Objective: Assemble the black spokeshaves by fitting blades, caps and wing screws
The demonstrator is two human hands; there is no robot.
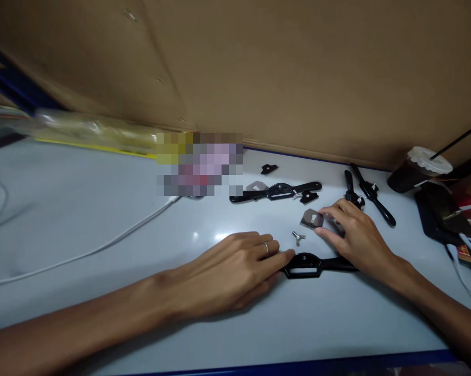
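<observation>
A black spokeshave body [303, 265] without its blade lies on the table in front of me. My left hand [247, 266] is closed over its left handle, which is hidden beneath the fingers. Between thumb and fingertips, my right hand [351, 230] pinches a flat grey blade [312, 219] with a slot in it. The far end of the body's right handle is covered by my right hand. A small silver wing screw [297, 238] rests between the blade and the body.
Behind lie another spokeshave body [280, 191], a loose blade [256, 186] and black caps [269, 168] [309, 197]. Two spokeshaves with screws [372, 194] [352, 190] are at the right, near a lidded drink cup [419, 169]. A white cable [113, 243] crosses the left side. Cardboard [298, 78] stands behind.
</observation>
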